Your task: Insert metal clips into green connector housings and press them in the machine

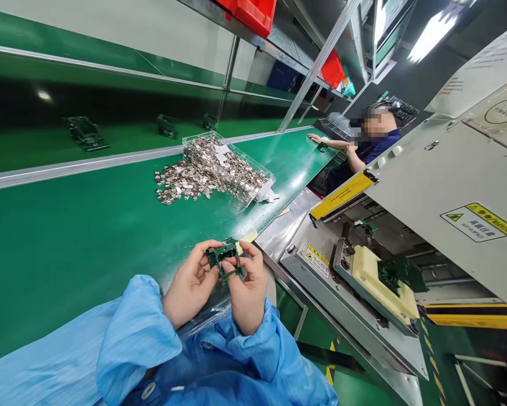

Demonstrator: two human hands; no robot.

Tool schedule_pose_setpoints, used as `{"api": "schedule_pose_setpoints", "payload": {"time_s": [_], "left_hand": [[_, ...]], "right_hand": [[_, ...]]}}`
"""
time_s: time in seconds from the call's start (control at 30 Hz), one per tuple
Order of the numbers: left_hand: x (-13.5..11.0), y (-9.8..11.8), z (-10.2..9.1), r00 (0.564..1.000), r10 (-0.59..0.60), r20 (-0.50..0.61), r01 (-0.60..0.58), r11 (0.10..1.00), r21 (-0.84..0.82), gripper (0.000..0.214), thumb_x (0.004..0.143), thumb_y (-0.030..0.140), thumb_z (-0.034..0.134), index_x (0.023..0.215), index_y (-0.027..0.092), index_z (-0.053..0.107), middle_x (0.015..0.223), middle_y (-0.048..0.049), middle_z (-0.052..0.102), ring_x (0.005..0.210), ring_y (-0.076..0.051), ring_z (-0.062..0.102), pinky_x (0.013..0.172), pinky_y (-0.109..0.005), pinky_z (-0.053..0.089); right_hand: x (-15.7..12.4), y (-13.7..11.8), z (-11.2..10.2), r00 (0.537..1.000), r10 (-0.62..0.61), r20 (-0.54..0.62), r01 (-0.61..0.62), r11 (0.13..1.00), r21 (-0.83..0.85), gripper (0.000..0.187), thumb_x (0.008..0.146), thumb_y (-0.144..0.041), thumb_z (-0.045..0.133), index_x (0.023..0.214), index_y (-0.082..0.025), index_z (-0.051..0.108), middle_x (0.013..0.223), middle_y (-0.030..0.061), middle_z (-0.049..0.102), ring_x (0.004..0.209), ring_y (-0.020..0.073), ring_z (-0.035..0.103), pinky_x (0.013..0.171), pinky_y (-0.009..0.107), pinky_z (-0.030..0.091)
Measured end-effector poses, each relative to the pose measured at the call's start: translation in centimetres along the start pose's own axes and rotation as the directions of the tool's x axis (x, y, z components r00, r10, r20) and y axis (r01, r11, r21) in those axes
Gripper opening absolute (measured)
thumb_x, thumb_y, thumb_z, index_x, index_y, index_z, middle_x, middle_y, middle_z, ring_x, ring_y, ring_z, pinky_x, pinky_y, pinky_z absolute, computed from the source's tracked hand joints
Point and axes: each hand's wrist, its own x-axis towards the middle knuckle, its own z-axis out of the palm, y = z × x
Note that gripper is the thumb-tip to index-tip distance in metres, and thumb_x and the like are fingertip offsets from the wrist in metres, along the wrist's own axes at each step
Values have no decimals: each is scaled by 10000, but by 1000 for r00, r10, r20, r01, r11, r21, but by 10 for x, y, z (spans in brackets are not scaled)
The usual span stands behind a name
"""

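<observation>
Both hands hold up a dark green plastic frame (225, 258) with openings through it, just above the near edge of the green work surface. My left hand (193, 282) grips its left side, fingers curled and thumb in front. At its right side, my right hand (248, 285) is closed on it, thumb at the front face and index finger at the upper edge. Beyond the hands, a clear plastic box (253, 192) holds many small metal pieces, and a heap of the same metal pieces (185, 179) lies to its left.
Right of me stands a machine with a yellow fixture (363, 276), a dark green part (399, 273) on it, and a yellow-black bar (342, 195). Several green frames (86, 132) sit behind the metal rail (79, 164). A co-worker (380, 138) sits at the far end. Red bins (253, 14) are overhead.
</observation>
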Motion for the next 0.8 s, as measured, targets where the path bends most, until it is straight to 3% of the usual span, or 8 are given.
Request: {"api": "schedule_pose_setpoints", "payload": {"time_s": [0.23, 0.43, 0.5, 0.57, 0.63, 0.7, 0.77, 0.8], "left_hand": [[-4, -4, 2, 999, 33, 18, -34, 999, 19, 347, 856, 267, 546, 1172, 200, 419, 1097, -98, 656, 1010, -179, 654, 855, -282, 533], [-9, 0, -1, 995, 50, 81, -57, 994, 89, 338, 861, 261, 537, 1178, 201, 435, 1053, -85, 657, 857, -151, 662, 757, -253, 543], [-9, 7, -2, 992, 49, 119, -64, 991, 121, 336, 866, 272, 535, 1180, 202, 443, 1045, -83, 658, 882, -160, 659, 764, -251, 539], [-8, 16, -2, 986, 21, 163, -44, 989, 142, 344, 870, 294, 531, 1189, 198, 442, 1087, -95, 648, 954, -183, 653, 820, -275, 534], [-7, 24, 2, 978, -36, 208, -1, 985, 173, 372, 874, 323, 527, 1212, 201, 432, 1144, -106, 631, 1010, -207, 643, 868, -309, 527], [-4, 29, 10, 957, -93, 275, 25, 970, 243, 394, 877, 349, 524, 1236, 214, 437, 1171, -102, 624, 1026, -223, 636, 874, -325, 526], [3, 31, 23, 901, -148, 408, 17, 951, 309, 411, 875, 364, 531, 1257, 233, 457, 1185, -92, 624, 1020, -228, 634, 874, -333, 524], [8, 31, 32, 852, -175, 493, 12, 949, 316, 428, 872, 372, 535, 1273, 245, 460, 1188, -87, 627, 1014, -228, 636, 880, -339, 523]], "right_hand": [[-2, 1, 4, 998, 66, -15, -64, 994, 85, 75, 748, -229, 699, 703, -192, 651, 1182, 98, 533, 1133, 252, 511, 968, 382, 400], [-7, 8, 3, 987, 154, 52, -161, 883, 441, 282, 751, -305, 737, 861, -222, 492, 1216, 79, 562, 1062, 218, 570, 921, 364, 449], [-6, 8, -9, 986, 109, 126, -156, 870, 467, 319, 762, -335, 742, 953, -232, 508, 1227, 86, 569, 1117, 231, 549, 935, 370, 448], [-4, 6, -29, 974, 20, 228, -113, 908, 403, 493, 753, -360, 761, 1161, -247, 510, 1326, 104, 517, 1206, 257, 492, 947, 383, 442], [-1, 3, -53, 942, -97, 321, -3, 954, 298, 764, 718, -388, 798, 1363, -272, 407, 1437, 104, 422, 1296, 279, 407, 974, 396, 419], [-1, 0, -77, 912, -191, 363, 121, 971, 207, 865, 699, -427, 812, 1422, -280, 360, 1459, 94, 402, 1321, 288, 380, 1010, 404, 385], [-5, -3, -100, 911, -237, 337, 196, 969, 152, 810, 690, -477, 807, 1380, -260, 440, 1368, 96, 507, 1250, 287, 464, 1009, 401, 390], [-8, -3, -112, 920, -249, 302, 215, 966, 140, 776, 678, -499, 808, 1341, -250, 489, 1299, 94, 564, 1192, 283, 514, 990, 397, 411]]}}
